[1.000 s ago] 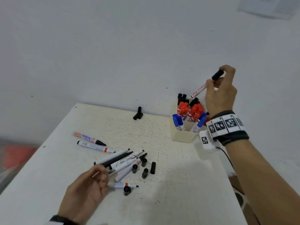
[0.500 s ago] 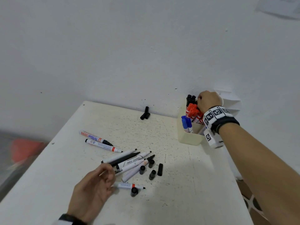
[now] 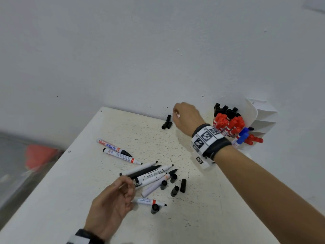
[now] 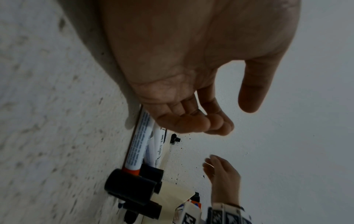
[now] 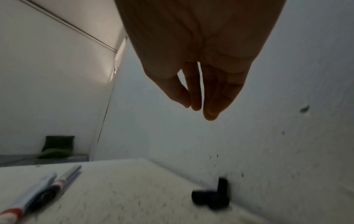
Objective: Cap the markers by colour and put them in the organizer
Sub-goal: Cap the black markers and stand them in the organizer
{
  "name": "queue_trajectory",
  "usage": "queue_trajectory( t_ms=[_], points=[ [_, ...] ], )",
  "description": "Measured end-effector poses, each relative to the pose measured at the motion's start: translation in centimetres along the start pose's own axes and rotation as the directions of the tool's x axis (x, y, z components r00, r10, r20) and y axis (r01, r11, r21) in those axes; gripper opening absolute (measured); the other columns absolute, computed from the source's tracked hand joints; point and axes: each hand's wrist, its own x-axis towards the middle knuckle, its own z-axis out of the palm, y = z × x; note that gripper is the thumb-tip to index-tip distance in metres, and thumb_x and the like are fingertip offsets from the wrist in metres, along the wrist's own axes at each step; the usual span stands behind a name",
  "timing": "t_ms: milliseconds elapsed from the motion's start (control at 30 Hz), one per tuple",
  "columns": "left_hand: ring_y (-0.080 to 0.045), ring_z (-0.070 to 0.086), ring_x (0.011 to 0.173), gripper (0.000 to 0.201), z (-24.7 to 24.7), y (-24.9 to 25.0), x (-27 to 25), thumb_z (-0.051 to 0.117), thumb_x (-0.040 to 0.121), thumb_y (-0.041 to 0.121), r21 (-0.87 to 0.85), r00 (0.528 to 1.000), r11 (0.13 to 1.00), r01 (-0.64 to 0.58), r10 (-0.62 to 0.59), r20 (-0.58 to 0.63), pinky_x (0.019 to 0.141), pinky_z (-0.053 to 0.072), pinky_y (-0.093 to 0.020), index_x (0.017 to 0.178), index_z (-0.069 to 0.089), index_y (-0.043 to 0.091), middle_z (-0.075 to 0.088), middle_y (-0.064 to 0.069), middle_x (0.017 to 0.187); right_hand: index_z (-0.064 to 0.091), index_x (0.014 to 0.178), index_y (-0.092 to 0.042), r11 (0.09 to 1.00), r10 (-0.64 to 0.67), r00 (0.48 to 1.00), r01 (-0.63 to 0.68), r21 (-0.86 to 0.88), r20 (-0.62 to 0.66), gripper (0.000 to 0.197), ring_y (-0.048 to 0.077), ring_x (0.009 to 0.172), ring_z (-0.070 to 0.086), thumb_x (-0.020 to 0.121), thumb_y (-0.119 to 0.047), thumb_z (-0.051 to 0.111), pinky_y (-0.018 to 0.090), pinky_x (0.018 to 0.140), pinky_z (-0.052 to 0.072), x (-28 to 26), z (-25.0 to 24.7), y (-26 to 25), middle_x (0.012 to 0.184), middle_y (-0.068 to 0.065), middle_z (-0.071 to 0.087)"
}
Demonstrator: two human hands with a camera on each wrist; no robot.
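Observation:
A cream organizer point(image 3: 252, 112) at the table's back right holds black-, red- and blue-capped markers. My right hand point(image 3: 176, 113) hangs empty with straight fingers point(image 5: 197, 104) just right of and above a few black caps point(image 3: 166, 122) point(image 5: 212, 195) lying against the wall. Several uncapped markers point(image 3: 151, 174) lie piled in the middle, with loose black caps point(image 3: 175, 184) beside them. My left hand point(image 3: 127, 185) hovers at the pile's near end with loosely curled fingers point(image 4: 210, 122), holding nothing. A short marker with a red band point(image 3: 149, 202) and a black cap point(image 3: 154, 208) lie by it.
Two more uncapped markers point(image 3: 116, 149) lie side by side at the left of the white speckled table point(image 3: 79, 182). The wall runs along the table's far edge. A white folded paper stand point(image 3: 262, 113) is behind the organizer.
My right hand lowered the black-capped marker into the organizer, let it go and moved left to the caps by the wall. My left hand stayed by the pile.

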Motion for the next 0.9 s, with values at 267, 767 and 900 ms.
queue_trajectory(
  t_ms=[267, 767, 900],
  points=[
    [-0.017, 0.040, 0.059, 0.053, 2.8, 0.4, -0.5, 0.093, 0.046, 0.031, 0.112, 0.987, 0.994, -0.005, 0.022, -0.158, 0.050, 0.035, -0.029, 0.083, 0.067, 0.005, 0.048, -0.011, 0.073, 0.037, 0.129, -0.011, 0.982, 0.190, 0.937, -0.186, -0.041, 0.294, 0.042, 0.022, 0.074, 0.051, 0.091, -0.014, 0.054, 0.028, 0.052, 0.036, 2.1, 8.0, 2.0, 0.083, 0.003, 0.050],
    [-0.013, 0.043, 0.053, 0.046, 3.3, 1.2, -1.2, 0.091, 0.057, 0.032, 0.128, 0.992, 0.992, -0.003, 0.019, -0.125, 0.047, 0.027, -0.023, 0.087, 0.068, 0.006, 0.050, -0.009, 0.072, 0.058, 0.122, -0.009, 0.954, 0.285, 0.943, -0.296, 0.044, 0.173, 0.031, 0.030, 0.102, 0.058, 0.092, -0.012, 0.055, 0.031, 0.079, 0.045, 1.9, 7.0, 2.7, 0.122, 0.015, 0.054],
    [-0.012, 0.043, 0.048, 0.043, 4.8, 5.0, -0.1, 0.084, 0.064, 0.042, 0.513, 0.987, 0.851, -0.109, 0.155, -0.048, 0.043, 0.033, -0.019, 0.084, 0.067, 0.009, 0.053, -0.007, 0.069, 0.058, 0.124, -0.011, 0.933, 0.267, 0.960, -0.280, 0.224, 0.088, 0.037, 0.026, 0.106, 0.056, 0.088, -0.010, 0.060, 0.026, 0.083, 0.041, -0.4, 4.1, 2.0, 0.124, 0.012, 0.051]
  ],
)
